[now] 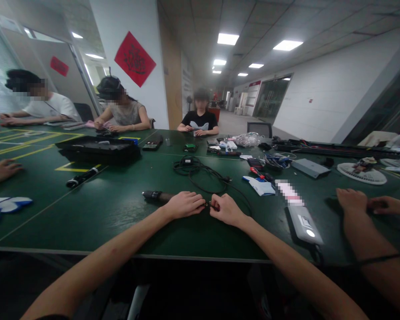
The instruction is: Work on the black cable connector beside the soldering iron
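Observation:
A dark, cylindrical electric screwdriver point(158, 196) lies on the green table, its narrow tip to the left. My left hand point(186, 204) is closed over its right end and covers much of it. Close by on the right, my right hand point(226, 210) pinches a small dark cable connector point(214, 206) facing the tool's end. Fingers hide most of the connector, and whether the two parts touch I cannot tell. A black power cable point(205, 170) with an adapter point(187, 161) lies loosely coiled just beyond my hands.
Blue-white gloves point(260, 185), a red-handled screwdriver point(256, 172) and a grey power bank-like device point(305, 224) lie to the right. A black tray point(98, 149) and another cylindrical tool point(82, 177) are left. Co-workers sit around the table; a neighbour's hand point(351, 200) rests close on the right.

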The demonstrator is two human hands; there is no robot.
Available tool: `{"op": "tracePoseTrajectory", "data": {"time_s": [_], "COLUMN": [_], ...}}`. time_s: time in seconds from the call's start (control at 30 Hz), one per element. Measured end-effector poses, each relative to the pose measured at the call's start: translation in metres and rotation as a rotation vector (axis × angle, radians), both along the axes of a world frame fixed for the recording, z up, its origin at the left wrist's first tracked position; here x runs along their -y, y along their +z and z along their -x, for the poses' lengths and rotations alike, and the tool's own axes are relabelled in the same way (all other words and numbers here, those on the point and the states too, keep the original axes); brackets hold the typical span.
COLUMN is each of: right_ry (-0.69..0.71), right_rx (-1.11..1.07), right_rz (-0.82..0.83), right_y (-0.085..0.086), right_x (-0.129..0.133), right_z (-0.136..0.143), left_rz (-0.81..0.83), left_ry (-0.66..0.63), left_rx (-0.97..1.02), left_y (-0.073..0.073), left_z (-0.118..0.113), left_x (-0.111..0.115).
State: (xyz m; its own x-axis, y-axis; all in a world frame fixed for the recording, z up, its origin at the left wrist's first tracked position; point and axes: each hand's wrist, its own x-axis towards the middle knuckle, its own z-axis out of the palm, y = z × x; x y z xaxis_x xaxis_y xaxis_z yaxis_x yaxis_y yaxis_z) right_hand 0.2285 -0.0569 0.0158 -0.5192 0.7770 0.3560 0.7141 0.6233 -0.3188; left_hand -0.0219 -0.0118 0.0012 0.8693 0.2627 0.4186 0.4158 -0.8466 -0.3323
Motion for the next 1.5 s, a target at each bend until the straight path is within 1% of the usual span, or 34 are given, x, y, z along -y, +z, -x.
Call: {"op": "tracePoseTrajectory", "data": {"time_s": [0.23,0.3,0.43,0.6,0.77,0.93,1.1,1.23,1.5], "right_ry": [0.087,0.106,0.139,0.136,0.127,0.124,0.121,0.114,0.076], "right_rx": [-0.002,0.001,0.017,0.023,0.029,0.029,0.026,0.02,0.012], "right_rz": [0.038,0.041,0.049,0.057,0.052,0.045,0.055,0.052,0.046], "right_y": [0.002,0.002,0.002,0.002,0.0,-0.002,-0.001,0.0,0.0], "right_x": [0.004,0.004,0.003,0.002,-0.001,-0.002,-0.001,0.0,0.0], "right_z": [-0.001,-0.002,-0.004,-0.005,-0.005,-0.006,-0.006,-0.005,-0.004], "left_rz": [-0.004,-0.009,0.002,0.059,0.088,0.145,0.169,0.208,0.168], "left_ry": [-0.115,-0.129,-0.113,-0.112,-0.023,-0.066,-0.042,-0.048,-0.053], "left_rx": [-0.013,-0.013,-0.031,-0.041,-0.012,-0.018,-0.012,-0.004,0.012], "left_y": [0.005,0.006,0.01,0.015,0.015,0.015,0.014,0.015,0.015], "left_z": [0.003,0.003,0.003,0.002,-0.003,-0.004,-0.002,-0.002,-0.003], "left_x": [-0.001,-0.001,0.001,0.005,0.009,0.008,0.006,0.007,0.007]}}
